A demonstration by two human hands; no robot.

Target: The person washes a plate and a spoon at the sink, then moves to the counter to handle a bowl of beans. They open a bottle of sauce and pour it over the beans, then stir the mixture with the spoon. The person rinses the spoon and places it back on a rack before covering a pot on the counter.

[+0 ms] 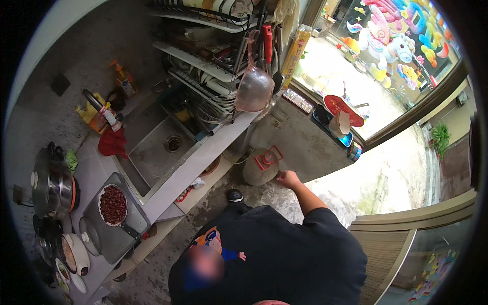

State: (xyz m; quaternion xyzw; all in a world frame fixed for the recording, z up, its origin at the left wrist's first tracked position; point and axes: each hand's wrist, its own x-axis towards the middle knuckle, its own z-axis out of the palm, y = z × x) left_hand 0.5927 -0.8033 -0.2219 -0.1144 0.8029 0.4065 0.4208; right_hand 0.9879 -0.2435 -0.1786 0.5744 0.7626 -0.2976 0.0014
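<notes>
My right hand (288,179) hangs low with its fingers curled, just right of a gas cylinder (259,176). Whether anything is inside the fingers cannot be made out. A red handle and guard (268,158) tops the cylinder, which stands on the floor beneath the corner of the worktop. My left hand is out of view. Ahead and to the left lies a metal sink (152,152) with a basin (183,110) of utensils at its far end. A white pan (113,206) of dark red beans or nuts rests on a grey flat surface (110,238) at the left.
A dish rack (198,61) rises behind the sink, with a translucent scoop (255,89) hanging from it. A steel pot (53,187), a glass lid (89,236) and a white electric pot (75,253) crowd the left counter. Wet floor (202,213) runs towards the bright doorway (366,183).
</notes>
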